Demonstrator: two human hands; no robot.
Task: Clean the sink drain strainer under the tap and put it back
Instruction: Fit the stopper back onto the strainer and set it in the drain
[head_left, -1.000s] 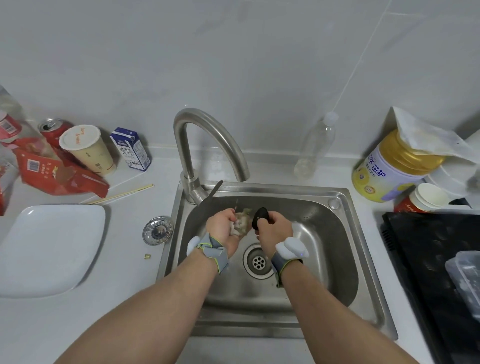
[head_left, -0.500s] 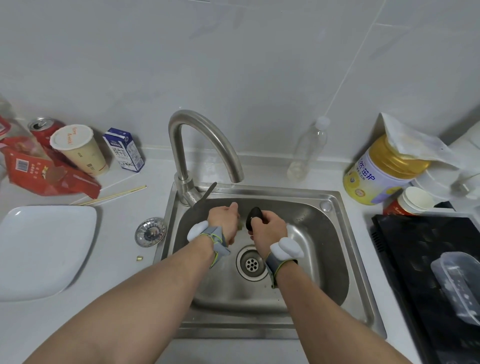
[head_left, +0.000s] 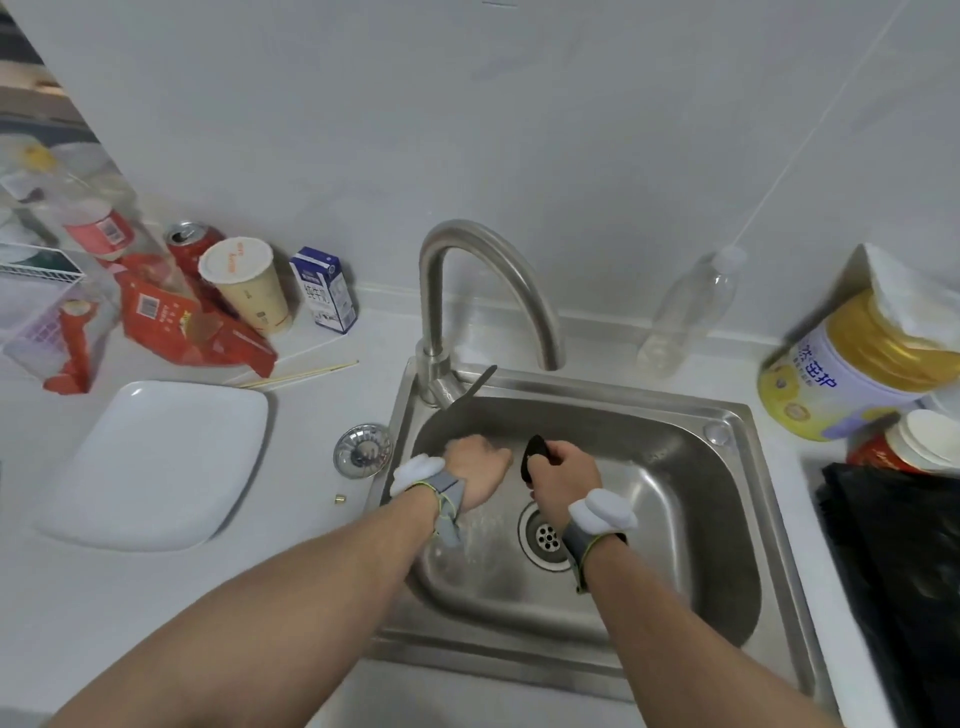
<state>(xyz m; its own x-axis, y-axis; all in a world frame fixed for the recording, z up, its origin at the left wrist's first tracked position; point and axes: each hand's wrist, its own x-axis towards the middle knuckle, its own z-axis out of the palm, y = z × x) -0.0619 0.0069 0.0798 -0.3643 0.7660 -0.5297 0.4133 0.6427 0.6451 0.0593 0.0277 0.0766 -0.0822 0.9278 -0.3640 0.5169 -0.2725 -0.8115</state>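
Note:
The round metal drain strainer lies on the white counter just left of the steel sink. Both hands are inside the basin, below the curved tap, and I see no water running. My right hand grips a small black stopper above the open drain hole. My left hand is beside it with its back towards me and the fingers curled under, so what it holds is hidden.
A white plate, chopsticks, a milk carton, a paper cup and red packets crowd the left counter. A clear bottle and a yellow tin stand on the right, by a black cooktop.
The greyish wad seen in my left hand a second ago is out of sight. That hand has turned knuckles-up and moved away from my right hand.

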